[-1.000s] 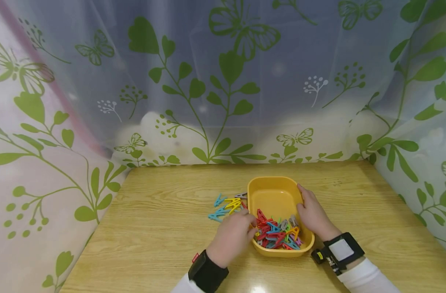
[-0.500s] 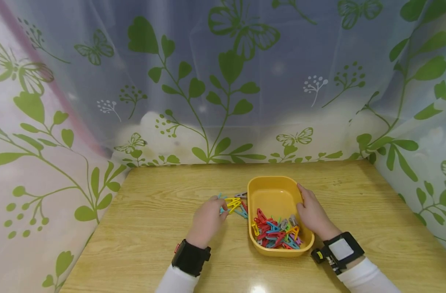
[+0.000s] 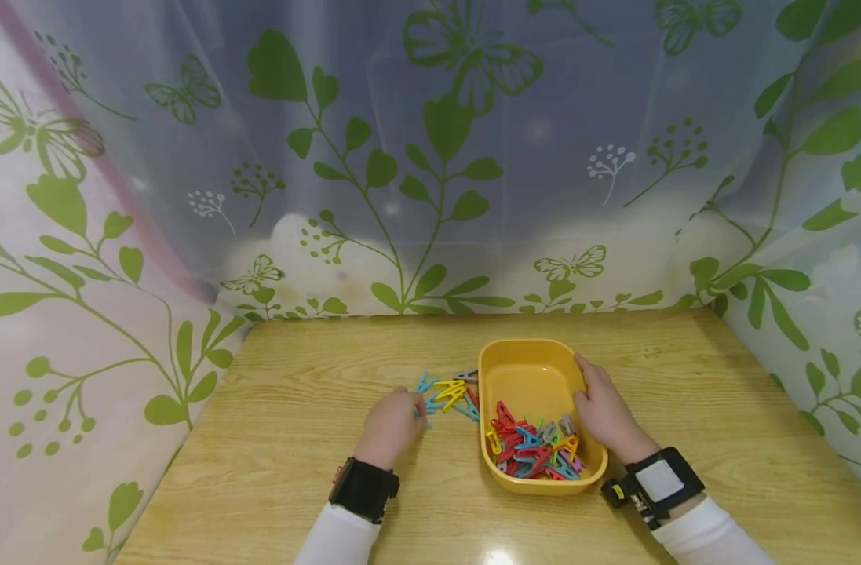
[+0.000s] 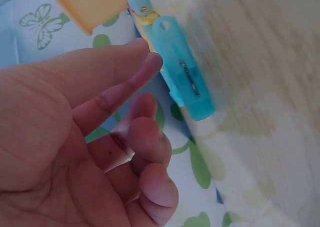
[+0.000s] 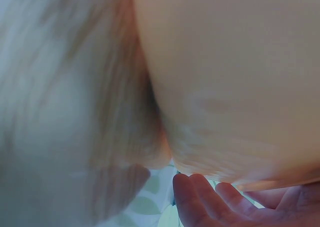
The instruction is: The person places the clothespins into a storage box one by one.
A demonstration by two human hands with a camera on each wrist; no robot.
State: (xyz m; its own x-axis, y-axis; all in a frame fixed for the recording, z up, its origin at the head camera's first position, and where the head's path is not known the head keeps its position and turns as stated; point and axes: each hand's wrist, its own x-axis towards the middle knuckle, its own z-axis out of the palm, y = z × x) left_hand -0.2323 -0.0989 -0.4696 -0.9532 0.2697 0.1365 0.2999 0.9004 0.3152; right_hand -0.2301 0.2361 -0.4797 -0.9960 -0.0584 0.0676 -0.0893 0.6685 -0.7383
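Note:
On the wooden table, my left hand (image 3: 389, 430) reaches to a small group of clothespins. In the left wrist view, a light blue clothespin (image 4: 184, 69) lies right at the tips of its thumb and index finger, not visibly pinched between them; the other fingers are loosely bent. My right hand (image 3: 608, 412) grips the right wall of a yellow plastic basin (image 3: 527, 380), thumb inside and fingers outside. Mixed red, blue, grey, orange and other clothespins (image 3: 534, 451) are heaped in the near half of the basin.
Left of the basin lie yellow clothespins (image 3: 450, 392), several blue ones, a grey clothespin (image 3: 465, 375) and a partly hidden red one against its wall. A patterned curtain (image 3: 444, 267) closes off the table's back and sides.
My left hand left the basin's edge and moved left to the loose clothespins, then slightly farther left. A yellow clothespin now lies at the basin's left inner side. The right hand stayed put.

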